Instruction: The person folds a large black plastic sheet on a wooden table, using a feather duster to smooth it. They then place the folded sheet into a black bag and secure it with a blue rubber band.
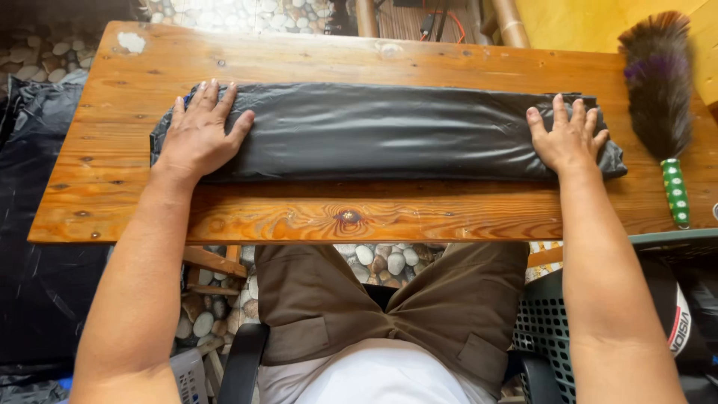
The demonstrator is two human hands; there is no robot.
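A long folded strip of black plastic sheet point(389, 131) lies across a wooden table point(314, 213), running left to right. My left hand point(198, 131) rests flat on its left end, fingers spread and palm down. On the right end my right hand point(567, 137) presses flat in the same way. Neither hand grips anything; both only lie on the plastic.
A feather duster point(662, 90) with a green dotted handle lies at the table's right edge. More black plastic point(37, 284) lies on the floor to the left. A dark mesh basket point(546, 329) stands at lower right. Pebble flooring shows under the table.
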